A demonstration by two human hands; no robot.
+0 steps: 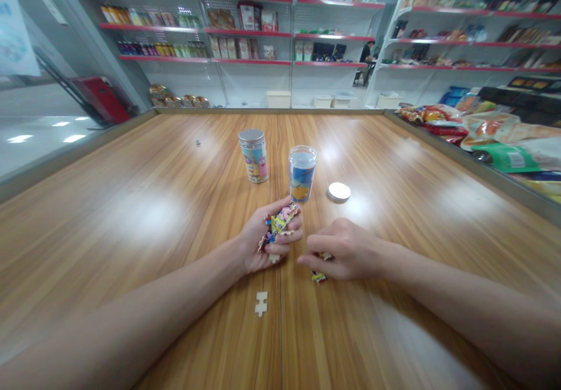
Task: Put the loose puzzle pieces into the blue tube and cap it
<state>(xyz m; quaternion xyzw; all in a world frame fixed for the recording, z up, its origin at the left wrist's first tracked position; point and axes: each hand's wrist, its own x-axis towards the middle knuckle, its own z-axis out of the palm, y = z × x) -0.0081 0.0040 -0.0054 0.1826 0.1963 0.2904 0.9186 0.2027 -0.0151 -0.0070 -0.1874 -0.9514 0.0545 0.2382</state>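
Note:
My left hand [258, 241], palm up, is closed around a bunch of colourful jigsaw puzzle pieces [280, 220]. Just right of it, my right hand [344, 249] is curled low over the table with more puzzle pieces [318, 276] showing under its fingers. One loose puzzle piece [261, 303] lies pale side up nearer to me. Beyond my hands stands an uncovered clear jar [302, 171] with a blue and yellow picture. A silver lid [339, 191] rests flat to its right. To the left is a second picture jar [254, 159] with its silver lid on.
The wooden table [131, 249] has a dark raised rim. A tiny object [197, 142] lies at its far left. Bagged goods [504, 138] are heaped past the right edge. Stocked shelves [249, 31] line the back, where a person [366, 57] sits far off. A red cart [100, 100] is at left.

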